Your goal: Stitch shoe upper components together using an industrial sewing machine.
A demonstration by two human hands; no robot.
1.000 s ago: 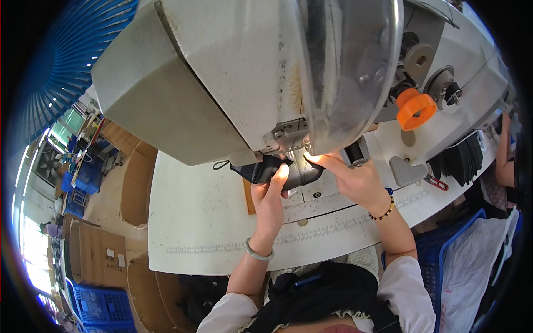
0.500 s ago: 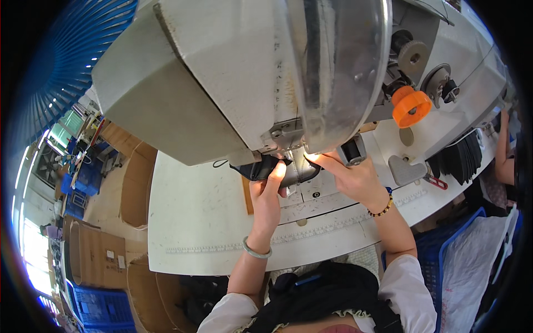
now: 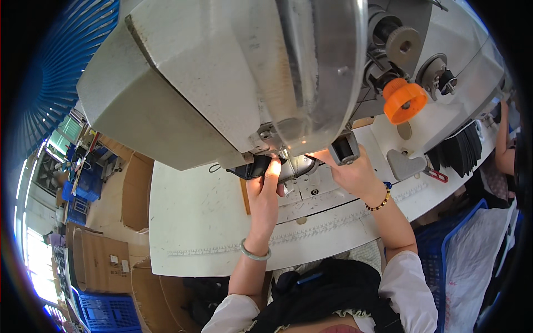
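Observation:
Under the head of a large sewing machine (image 3: 211, 72), a small black padded fabric piece (image 3: 256, 167) lies at the needle area, its right part shining silvery in the lamp light. My left hand (image 3: 264, 194) grips its left side, thumb on top and fingers bent underneath. From the right, my right hand (image 3: 355, 175) reaches to the piece's other end with the index finger extended and the other fingers curled. A dark roller-like machine part (image 3: 345, 147) and the machine head hide some of its fingertips. The needle tip is hard to make out.
An orange knob (image 3: 404, 101) juts from the machine. Right of my hand lie a grey paddle-shaped lever (image 3: 404, 165), a red-handled tool (image 3: 436, 175) and stacked black pieces (image 3: 461, 152). A blue crate (image 3: 430, 244) stands at right, cardboard boxes (image 3: 100, 258) at left. Another person's arm (image 3: 504, 141) shows far right.
The machine head appears larger and shifted left in view. The fabric piece has turned slightly, and its right part now catches more light. Both hands stay close on it.

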